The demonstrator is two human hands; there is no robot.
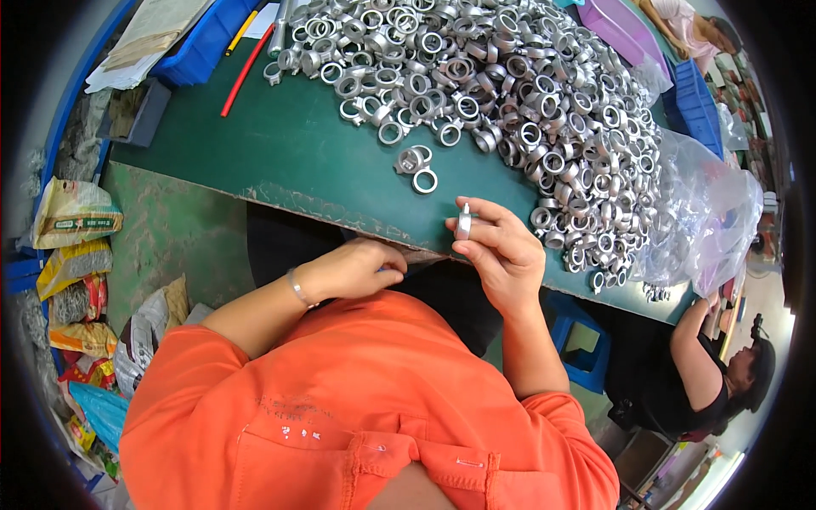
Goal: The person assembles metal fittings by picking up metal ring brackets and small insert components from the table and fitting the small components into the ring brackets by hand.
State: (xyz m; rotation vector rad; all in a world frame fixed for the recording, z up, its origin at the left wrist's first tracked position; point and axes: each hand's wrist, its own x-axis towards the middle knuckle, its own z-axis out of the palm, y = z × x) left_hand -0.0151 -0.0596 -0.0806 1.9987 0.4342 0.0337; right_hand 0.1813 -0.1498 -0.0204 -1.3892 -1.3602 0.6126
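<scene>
My right hand (503, 255) is raised just above the front edge of the green table (280, 153). Its thumb and fingers pinch a small silver metal ring fitting (463, 223), seen nearly edge-on. By the table edge, close to my body, my left hand (361, 268) has its fingers curled in; anything inside them is hidden. A few loose ring fittings (424, 180) lie on the table beyond my right hand. Behind them spreads a large heap of similar silver ring fittings (527, 93), each with a small lug.
At the far left are a red stick (246, 72), a yellow pen (241, 32) and a blue bin (200, 51). Clear plastic bags (705, 204) hang at the right. A blue stool (580, 344) stands below, near another person (680, 374). Packed sacks (76, 212) line the left side.
</scene>
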